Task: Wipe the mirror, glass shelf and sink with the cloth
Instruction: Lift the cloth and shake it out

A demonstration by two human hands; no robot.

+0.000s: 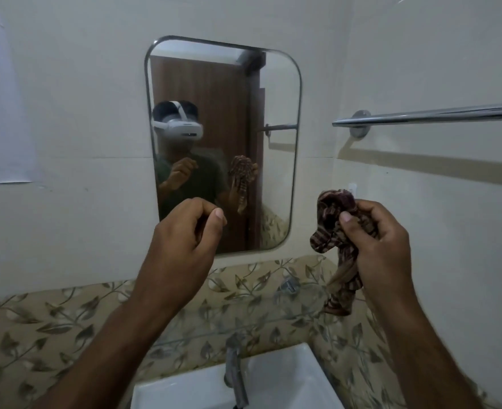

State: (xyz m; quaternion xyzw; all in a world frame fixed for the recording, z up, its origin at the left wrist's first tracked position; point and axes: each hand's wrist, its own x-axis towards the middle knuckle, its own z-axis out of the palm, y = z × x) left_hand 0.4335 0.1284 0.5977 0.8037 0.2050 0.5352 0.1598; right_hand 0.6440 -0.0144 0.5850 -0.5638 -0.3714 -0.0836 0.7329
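A rounded rectangular mirror [273, 119] hangs on the white wall straight ahead. My right hand [382, 243] grips a bunched brown striped cloth [332, 231], held in the air to the right of the mirror's lower corner. My left hand [184, 231] is raised in front of the mirror's lower edge, fingers curled, holding nothing. A clear glass shelf [273, 317] runs below the mirror, faint against the leaf-patterned tiles. The white sink [288, 379] with its metal tap [235, 376] lies at the bottom.
A chrome towel rail [426, 115] sticks out from the right wall at mirror height. A paper sheet [1, 113] is stuck on the wall at far left. The mirror reflects a person with a headset and a brown door.
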